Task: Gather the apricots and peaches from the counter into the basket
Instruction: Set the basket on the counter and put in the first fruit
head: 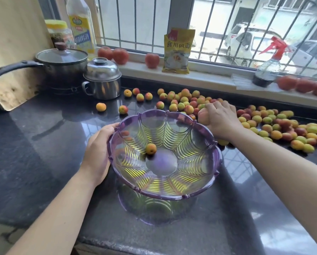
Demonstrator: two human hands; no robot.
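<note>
Right hand closing on fruit at the basket's rim, left hand steadying the basket.

The right hand sits just beyond the far right rim of the purple plastic basket, its fingers curled tight around pale fruit that is mostly hidden, so I cannot tell which kind. Behind and to the right of it, the apricots and peaches spread over the dark counter, a few strays lying near a steel lidded pot. One apricot lies inside the basket near its centre. The left hand grips the basket's left rim, thumb over the edge.
</note>
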